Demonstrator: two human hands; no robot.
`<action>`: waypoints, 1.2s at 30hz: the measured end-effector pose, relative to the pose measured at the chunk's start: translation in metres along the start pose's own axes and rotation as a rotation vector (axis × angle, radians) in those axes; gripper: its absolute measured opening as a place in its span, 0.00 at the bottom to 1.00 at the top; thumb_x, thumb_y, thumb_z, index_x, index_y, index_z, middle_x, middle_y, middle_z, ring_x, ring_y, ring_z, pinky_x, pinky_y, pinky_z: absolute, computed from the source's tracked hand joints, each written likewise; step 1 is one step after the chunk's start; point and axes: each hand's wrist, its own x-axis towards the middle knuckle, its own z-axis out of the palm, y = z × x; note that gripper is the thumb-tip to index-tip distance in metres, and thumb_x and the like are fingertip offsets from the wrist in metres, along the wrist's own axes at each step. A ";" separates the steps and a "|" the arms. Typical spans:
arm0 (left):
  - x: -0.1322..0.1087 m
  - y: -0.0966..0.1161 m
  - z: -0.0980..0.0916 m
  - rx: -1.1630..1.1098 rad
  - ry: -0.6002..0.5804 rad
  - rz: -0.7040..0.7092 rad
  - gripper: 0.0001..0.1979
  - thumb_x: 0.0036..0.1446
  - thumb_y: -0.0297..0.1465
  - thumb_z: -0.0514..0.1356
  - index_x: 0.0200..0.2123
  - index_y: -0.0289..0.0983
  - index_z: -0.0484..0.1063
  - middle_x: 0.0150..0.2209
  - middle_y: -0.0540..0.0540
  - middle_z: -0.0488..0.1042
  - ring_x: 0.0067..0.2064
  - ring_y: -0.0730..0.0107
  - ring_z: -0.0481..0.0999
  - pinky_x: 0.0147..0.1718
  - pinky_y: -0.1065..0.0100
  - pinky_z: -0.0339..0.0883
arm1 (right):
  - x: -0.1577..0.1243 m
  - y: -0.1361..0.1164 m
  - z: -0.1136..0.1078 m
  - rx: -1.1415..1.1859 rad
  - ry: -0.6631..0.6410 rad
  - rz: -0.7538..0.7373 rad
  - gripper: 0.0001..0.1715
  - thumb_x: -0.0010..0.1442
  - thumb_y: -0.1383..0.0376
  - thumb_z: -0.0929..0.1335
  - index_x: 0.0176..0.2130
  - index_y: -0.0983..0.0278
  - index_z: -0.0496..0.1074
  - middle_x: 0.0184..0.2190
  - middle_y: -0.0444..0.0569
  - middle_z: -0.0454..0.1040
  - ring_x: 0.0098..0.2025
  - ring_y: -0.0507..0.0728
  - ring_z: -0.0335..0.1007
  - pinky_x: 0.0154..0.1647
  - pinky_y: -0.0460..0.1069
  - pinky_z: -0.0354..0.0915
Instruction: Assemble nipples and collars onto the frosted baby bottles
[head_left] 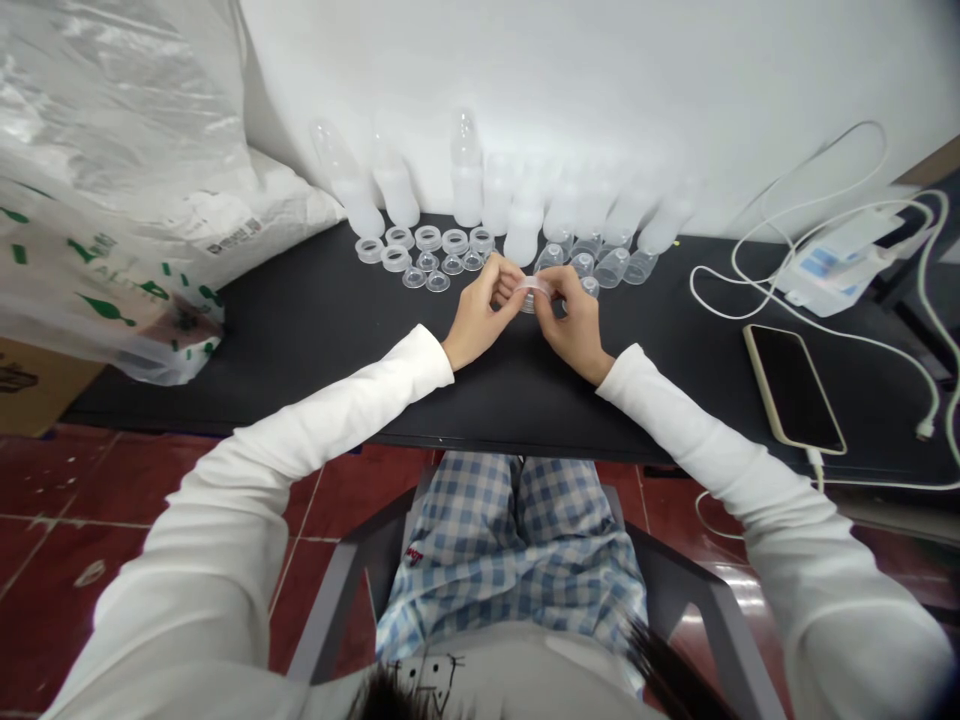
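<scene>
My left hand (486,312) and my right hand (571,318) meet above the black table, both pinching a translucent white bottle ring (532,284) between thumbs and fingertips. Something clear and ridged shows just under the ring; I cannot tell whether it is joined to it. Left of my hands are several white bottle rings (428,238), with clear teats (438,281) in front of them. Clear bottle caps (612,266) stand close to the right hand. Behind are several frosted baby bottles (524,222), at least one with a clear cap (465,128) on top.
At the left stand large plastic bags (127,290) and a cardboard box (45,385). A phone (795,388) lies plugged in at the right, near a white power strip (840,262) and loose white cables (750,290). The black table (315,350) meets a white wall.
</scene>
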 end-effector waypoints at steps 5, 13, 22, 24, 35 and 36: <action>-0.001 0.001 0.001 -0.064 -0.013 -0.015 0.23 0.63 0.54 0.60 0.42 0.40 0.64 0.37 0.48 0.73 0.32 0.75 0.76 0.33 0.71 0.72 | 0.002 0.002 -0.002 0.062 -0.004 -0.004 0.19 0.69 0.46 0.64 0.45 0.58 0.71 0.36 0.49 0.74 0.35 0.58 0.72 0.43 0.57 0.75; 0.000 -0.013 0.000 -0.054 0.055 0.007 0.24 0.64 0.56 0.57 0.44 0.41 0.62 0.39 0.46 0.73 0.37 0.70 0.78 0.39 0.65 0.74 | 0.002 0.001 0.000 0.299 -0.055 0.053 0.27 0.68 0.40 0.63 0.55 0.55 0.59 0.37 0.47 0.72 0.37 0.57 0.72 0.45 0.57 0.73; 0.000 -0.007 -0.002 -0.126 0.018 0.065 0.20 0.64 0.51 0.60 0.45 0.41 0.65 0.41 0.46 0.74 0.40 0.72 0.78 0.40 0.68 0.73 | 0.006 -0.008 -0.003 0.425 -0.010 0.160 0.23 0.67 0.42 0.66 0.42 0.58 0.71 0.41 0.48 0.76 0.38 0.55 0.73 0.39 0.53 0.72; 0.000 -0.008 -0.001 -0.155 0.002 0.018 0.21 0.63 0.51 0.62 0.47 0.42 0.65 0.44 0.46 0.75 0.43 0.69 0.79 0.42 0.66 0.74 | 0.006 -0.007 -0.002 0.416 0.018 0.181 0.24 0.66 0.41 0.67 0.41 0.58 0.71 0.39 0.48 0.76 0.38 0.55 0.73 0.38 0.52 0.72; 0.001 -0.005 -0.001 -0.370 -0.099 -0.138 0.29 0.56 0.52 0.68 0.51 0.42 0.65 0.51 0.43 0.74 0.55 0.64 0.77 0.54 0.62 0.73 | 0.004 0.000 0.004 0.400 0.071 0.182 0.25 0.65 0.40 0.66 0.42 0.57 0.66 0.37 0.45 0.72 0.35 0.53 0.70 0.37 0.50 0.72; 0.000 -0.005 0.000 -0.354 -0.102 -0.125 0.29 0.54 0.50 0.70 0.51 0.42 0.65 0.51 0.44 0.74 0.54 0.65 0.77 0.54 0.63 0.73 | 0.004 0.000 0.004 0.398 0.063 0.182 0.25 0.65 0.40 0.66 0.42 0.57 0.66 0.38 0.46 0.72 0.35 0.53 0.70 0.37 0.50 0.72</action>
